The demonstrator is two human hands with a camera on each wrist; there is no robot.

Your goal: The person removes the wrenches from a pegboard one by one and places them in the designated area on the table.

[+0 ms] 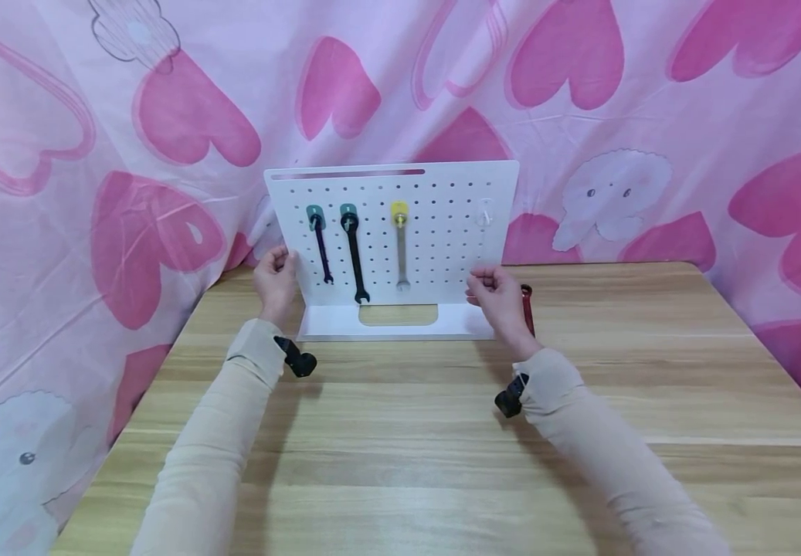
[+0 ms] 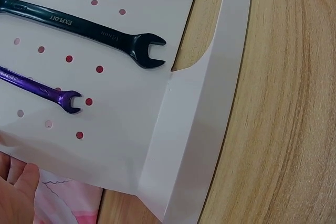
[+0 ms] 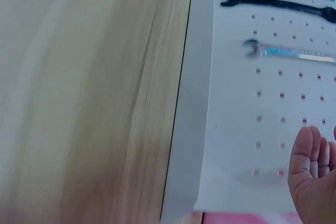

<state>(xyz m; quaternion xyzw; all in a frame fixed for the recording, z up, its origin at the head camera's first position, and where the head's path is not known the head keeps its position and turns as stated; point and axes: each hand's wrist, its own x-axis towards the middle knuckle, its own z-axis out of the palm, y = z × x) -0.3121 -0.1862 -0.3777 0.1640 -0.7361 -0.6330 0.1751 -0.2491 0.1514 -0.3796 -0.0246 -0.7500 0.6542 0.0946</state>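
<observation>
A white pegboard stand (image 1: 442,255) stands upright on the table. From its hooks hang a small purple wrench (image 2: 37,87), a larger black wrench (image 2: 89,27) and a silver wrench (image 3: 294,53). My left hand (image 1: 276,286) is at the board's left edge, fingers loosely bent; whether they touch it is hard to see. Near the lower right of the board is my right hand (image 1: 500,303), its fingers bent with nothing seen between them. A red wrench (image 1: 527,309) lies just beyond that hand, partly hidden by it.
Two green hooks (image 1: 314,211) and a yellow hook (image 1: 399,208) carry the wrenches. A clear hook (image 1: 485,211) at the upper right bears nothing. Behind the wooden table (image 1: 400,448) hangs a pink heart-patterned cloth (image 1: 567,46).
</observation>
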